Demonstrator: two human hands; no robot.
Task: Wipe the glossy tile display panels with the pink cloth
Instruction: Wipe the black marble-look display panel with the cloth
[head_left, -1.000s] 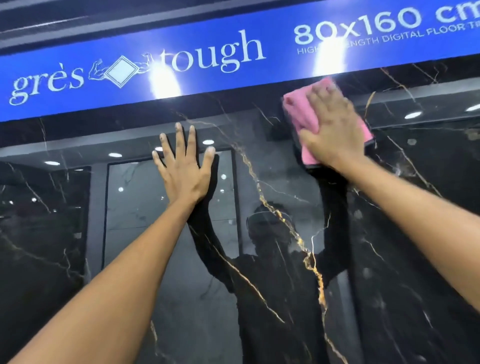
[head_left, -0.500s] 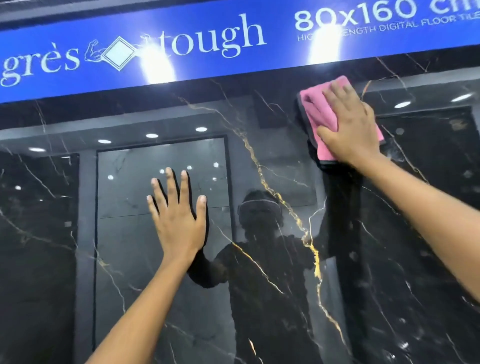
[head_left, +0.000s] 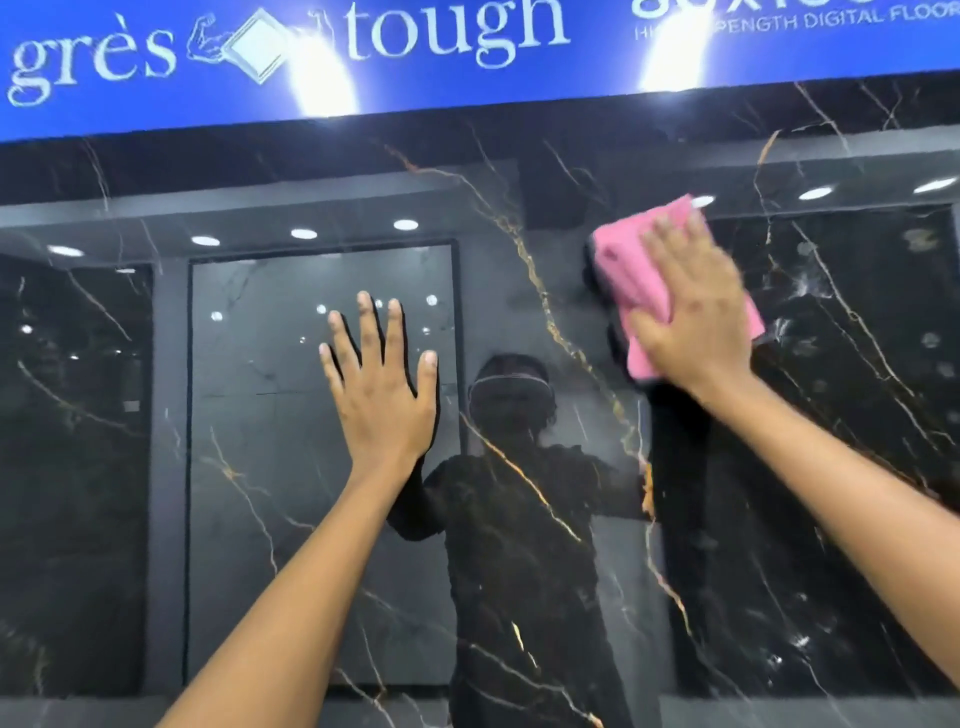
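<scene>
High on the glossy black gold-veined tile panel (head_left: 519, 322), the right hand (head_left: 691, 317) presses the folded pink cloth (head_left: 623, 260) flat, fingers seemingly straight though blurred. The left hand (head_left: 382, 395), fingers spread, braces bare-palmed and could leave fresh smudges.

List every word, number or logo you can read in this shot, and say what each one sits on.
"grès" – white letters on the glossy blue sign band above the black gold-veined tile panel.
"tough" – white, same band, right of a flexing-arms-and-diamond logo.
"...ENGTH DIGITAL FLOOR" – small white line at upper right, its start lost in lamp glare, its end cut off.
Large figures above it – cropped by the frame edge, unreadable.
Pink cloth, tile panel: no text.
</scene>
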